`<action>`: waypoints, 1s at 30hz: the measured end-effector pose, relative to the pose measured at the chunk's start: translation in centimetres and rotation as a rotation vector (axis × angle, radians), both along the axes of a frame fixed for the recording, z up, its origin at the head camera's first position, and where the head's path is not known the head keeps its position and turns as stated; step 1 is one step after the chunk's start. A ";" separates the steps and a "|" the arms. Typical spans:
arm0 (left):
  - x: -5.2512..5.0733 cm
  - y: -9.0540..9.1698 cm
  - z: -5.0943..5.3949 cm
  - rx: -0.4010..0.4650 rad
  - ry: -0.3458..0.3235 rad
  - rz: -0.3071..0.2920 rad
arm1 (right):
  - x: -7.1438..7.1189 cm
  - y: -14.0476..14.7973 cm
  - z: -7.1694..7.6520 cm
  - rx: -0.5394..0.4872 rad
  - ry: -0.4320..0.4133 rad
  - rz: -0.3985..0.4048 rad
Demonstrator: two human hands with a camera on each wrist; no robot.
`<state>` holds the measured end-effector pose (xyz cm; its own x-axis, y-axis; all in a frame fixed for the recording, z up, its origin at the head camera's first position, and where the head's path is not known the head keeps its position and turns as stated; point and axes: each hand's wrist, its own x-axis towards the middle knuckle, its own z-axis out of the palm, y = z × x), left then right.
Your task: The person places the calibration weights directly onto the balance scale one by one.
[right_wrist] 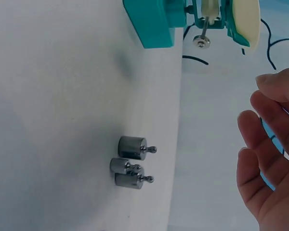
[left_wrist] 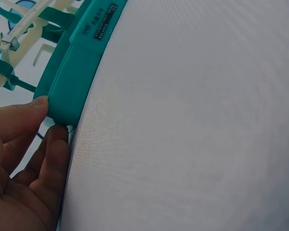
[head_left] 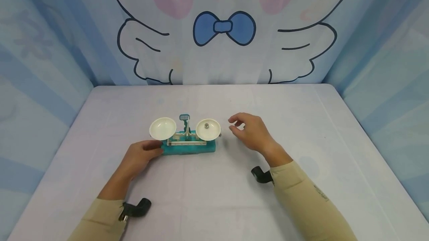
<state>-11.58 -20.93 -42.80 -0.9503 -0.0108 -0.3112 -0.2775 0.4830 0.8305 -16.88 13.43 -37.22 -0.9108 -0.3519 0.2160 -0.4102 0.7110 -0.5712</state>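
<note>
A teal balance scale (head_left: pixel 189 149) with two white pans stands on the table. In its right pan lies a small metal weight (head_left: pixel 206 125); the left pan (head_left: pixel 162 128) is empty. My left hand (head_left: pixel 139 157) holds the left end of the base, and the left wrist view shows its thumb and fingertips at the end of the teal base (left_wrist: pixel 79 67). Off the scale's right side, my right hand (head_left: pixel 251 131) hovers with bent, parted fingers and nothing between them. In the right wrist view that hand (right_wrist: pixel 274 144) is apart from the pan (right_wrist: pixel 246 21).
Three metal weights, one of them (right_wrist: pixel 132 147) slightly apart from the other two, stand on the table in the right wrist view; the head view does not show them. Patterned curtains (head_left: pixel 221 62) hang behind and beside the white table (head_left: pixel 207 203).
</note>
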 end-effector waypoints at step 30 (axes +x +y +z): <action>0.0 0.0 0.1 -0.008 -0.011 0.004 | -0.8 2.8 -2.6 0.127 -0.247 -0.083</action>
<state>-11.62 -20.88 -42.72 -0.9467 -0.0171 -0.3217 -0.2887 0.4882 0.8236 -17.73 16.24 -39.84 -0.9573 -0.2835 -0.0573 -0.2066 0.8089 -0.5505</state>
